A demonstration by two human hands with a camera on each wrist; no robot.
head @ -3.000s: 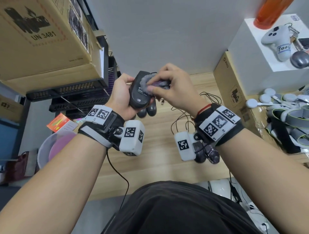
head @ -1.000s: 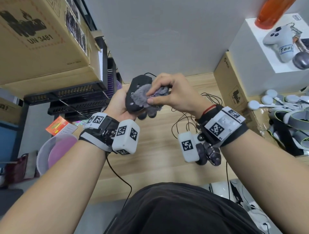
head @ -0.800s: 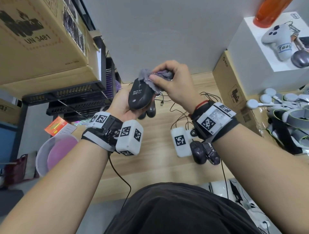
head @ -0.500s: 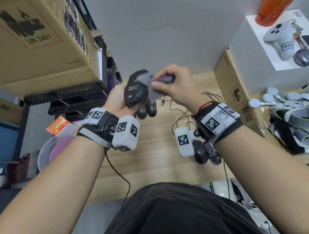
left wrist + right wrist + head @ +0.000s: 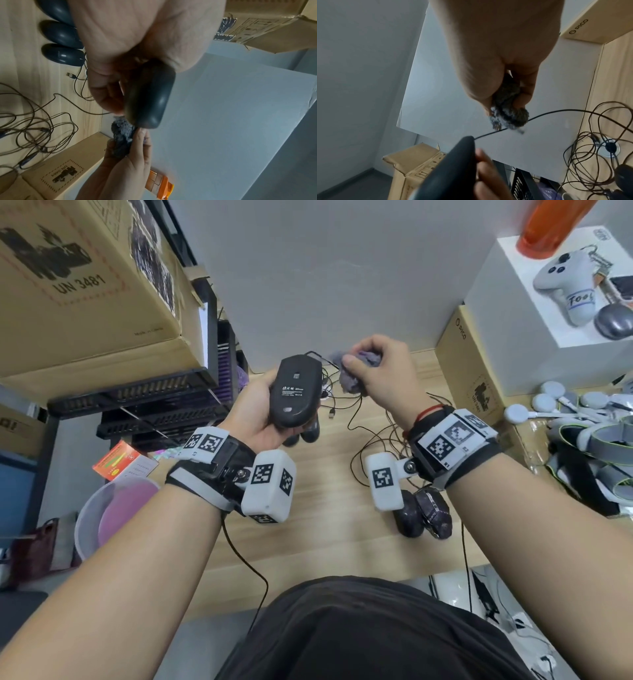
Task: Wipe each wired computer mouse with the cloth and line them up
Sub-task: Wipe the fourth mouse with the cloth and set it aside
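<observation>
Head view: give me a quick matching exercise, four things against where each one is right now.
Things:
1. black wired mouse
2. grey cloth
3. white game controller
4. USB plug

Places:
A. on the white box at upper right
B. bunched in the right hand
C. lying loose on the wooden desk
D. underside up in the left hand

Pairs: 1-D, 2-B, 3-A, 4-C

matt plastic mouse (image 5: 295, 390), fuzzy cloth (image 5: 356, 371), wooden desk (image 5: 329, 508)
</observation>
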